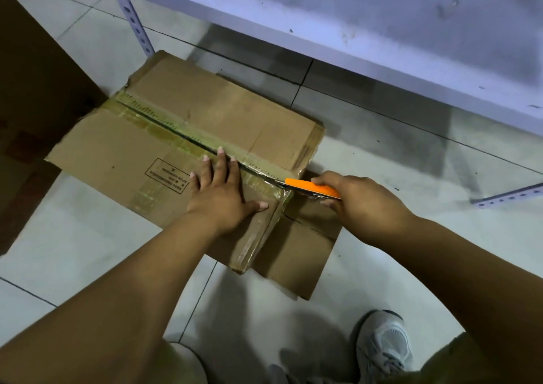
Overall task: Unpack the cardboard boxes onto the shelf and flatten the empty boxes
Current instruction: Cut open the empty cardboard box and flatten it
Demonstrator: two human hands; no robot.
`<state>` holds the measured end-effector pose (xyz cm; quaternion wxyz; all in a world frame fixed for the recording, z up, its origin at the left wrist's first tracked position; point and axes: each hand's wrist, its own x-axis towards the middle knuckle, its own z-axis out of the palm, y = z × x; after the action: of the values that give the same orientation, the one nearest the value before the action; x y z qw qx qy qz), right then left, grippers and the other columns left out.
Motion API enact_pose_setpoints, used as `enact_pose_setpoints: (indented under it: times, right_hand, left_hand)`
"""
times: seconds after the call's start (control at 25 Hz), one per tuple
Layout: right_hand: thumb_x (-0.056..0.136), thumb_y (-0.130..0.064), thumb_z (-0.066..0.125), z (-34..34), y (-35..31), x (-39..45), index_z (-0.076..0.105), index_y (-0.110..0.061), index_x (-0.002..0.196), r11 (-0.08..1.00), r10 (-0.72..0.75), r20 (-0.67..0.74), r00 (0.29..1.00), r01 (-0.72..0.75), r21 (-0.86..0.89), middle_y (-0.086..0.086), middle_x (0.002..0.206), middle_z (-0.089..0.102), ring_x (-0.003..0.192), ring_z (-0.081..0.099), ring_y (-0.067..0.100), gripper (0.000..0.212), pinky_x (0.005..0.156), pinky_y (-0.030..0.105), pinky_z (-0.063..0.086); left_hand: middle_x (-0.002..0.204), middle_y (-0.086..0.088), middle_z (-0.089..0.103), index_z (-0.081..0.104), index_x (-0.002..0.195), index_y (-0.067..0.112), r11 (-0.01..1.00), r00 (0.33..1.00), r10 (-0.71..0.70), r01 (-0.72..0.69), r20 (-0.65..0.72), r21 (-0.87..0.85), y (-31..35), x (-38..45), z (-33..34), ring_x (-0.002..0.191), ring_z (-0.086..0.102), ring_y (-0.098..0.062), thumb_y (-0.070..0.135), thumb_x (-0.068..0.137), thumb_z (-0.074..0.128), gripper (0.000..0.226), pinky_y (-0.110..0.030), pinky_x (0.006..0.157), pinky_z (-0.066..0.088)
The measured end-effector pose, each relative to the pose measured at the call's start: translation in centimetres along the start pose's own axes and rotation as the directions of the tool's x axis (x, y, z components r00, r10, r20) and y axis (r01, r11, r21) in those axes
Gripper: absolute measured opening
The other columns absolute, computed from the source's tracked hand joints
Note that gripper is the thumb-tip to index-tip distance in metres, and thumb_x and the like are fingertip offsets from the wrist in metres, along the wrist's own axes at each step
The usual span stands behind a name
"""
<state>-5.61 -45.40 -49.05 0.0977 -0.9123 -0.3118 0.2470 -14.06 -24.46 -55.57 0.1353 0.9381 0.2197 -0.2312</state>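
While the left hand (219, 191) presses flat, fingers spread, on the near flap of the cardboard box (188, 148), the right hand (357, 200) grips an orange box cutter (313, 189), fingers curled round its handle. The box lies on the tiled floor (382, 266), just in front of the grey metal shelf (352, 31), with another sheet of cardboard (305, 251) under its near corner. The cutter's tip sits at the near end of the taped centre seam (188, 137), which looks partly split further along. Judging from this, the step in hand is slitting the tape, either to open the box or to collapse it; whether anything is inside cannot be seen. The next move probably calls for a steady draw of the blade along the seam, keeping it shallow and clear of the left fingertips (220, 150), which rest right beside the cut line.
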Motion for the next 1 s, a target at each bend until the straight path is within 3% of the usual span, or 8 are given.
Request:
enact_pose_setpoints:
  times: [0.16, 0.32, 0.56, 0.76, 1.0]
  right_hand:
    - [0.099, -0.025, 0.051, 0.2, 0.9, -1.1, 0.041, -0.036, 0.128, 1.0, 0.024, 0.037, 0.999, -0.025, 0.013, -0.011, 0.102, 0.05, 0.084, 0.046, 0.014, 0.033, 0.07, 0.03, 0.043]
    - [0.098, -0.031, 0.052, -0.8, 1.2, -1.6, 0.044, -0.038, 0.123, 0.993, 0.059, 0.005, 0.998, -0.059, 0.101, -0.009, 0.098, 0.052, 0.083, 0.05, 0.014, 0.027, 0.072, 0.031, 0.047]
    - [0.096, -0.036, 0.054, -2.2, 1.2, -1.3, 0.046, -0.04, 0.115, 0.988, 0.067, -0.003, 0.998, -0.066, 0.142, -0.007, 0.105, 0.058, 0.088, 0.054, 0.014, 0.021, 0.08, 0.035, 0.053]
    - [0.096, -0.034, 0.055, -3.5, 1.5, -1.2, 0.044, -0.043, 0.109, 0.983, 0.036, 0.008, 0.999, -0.036, 0.179, -0.009, 0.098, 0.056, 0.079, 0.053, 0.011, 0.019, 0.069, 0.025, 0.049]
    - [0.096, -0.033, 0.056, -2.6, 1.4, -0.5, 0.042, -0.045, 0.11, 0.955, 0.051, -0.028, 0.998, -0.04, 0.294, -0.015, 0.094, 0.05, 0.079, 0.05, 0.006, 0.023, 0.069, 0.022, 0.045]
  left_hand:
    - [0.156, -0.007, -0.027, -0.014, 0.151, 0.015, 1.0, 1.0, 0.0, 0.0, -0.015, 0.007, 0.4, 0.0, 0.2, 0.143, -0.023, -0.032, 0.076, 0.081, 0.038, 0.107, -0.051, 0.117, -0.005]
    - [0.158, -0.005, -0.022, -0.008, 0.152, 0.011, 1.0, 0.999, 0.007, -0.008, -0.048, -0.027, 0.8, 0.1, 0.0, 0.144, -0.019, -0.031, 0.073, 0.08, 0.046, 0.109, -0.053, 0.117, -0.002]
    - [0.155, -0.009, 0.005, 0.012, 0.15, 0.002, 0.992, 0.984, 0.123, -0.126, -0.126, -0.014, 1.4, -0.2, 0.2, 0.146, -0.003, -0.028, 0.082, 0.052, 0.064, 0.136, -0.045, 0.119, -0.002]
    - [0.142, -0.007, 0.02, 0.03, 0.14, 0.01, 0.989, 0.974, 0.145, -0.149, -0.171, -0.01, 1.5, -0.2, -0.2, 0.138, 0.017, -0.03, 0.078, 0.047, 0.071, 0.122, -0.041, 0.116, 0.021]
    - [0.139, -0.001, 0.029, 0.036, 0.136, 0.021, 0.983, 0.972, 0.173, -0.161, -0.161, 0.088, 1.6, 0.3, -0.5, 0.132, 0.022, -0.029, 0.085, 0.047, 0.063, 0.113, -0.041, 0.111, 0.025]
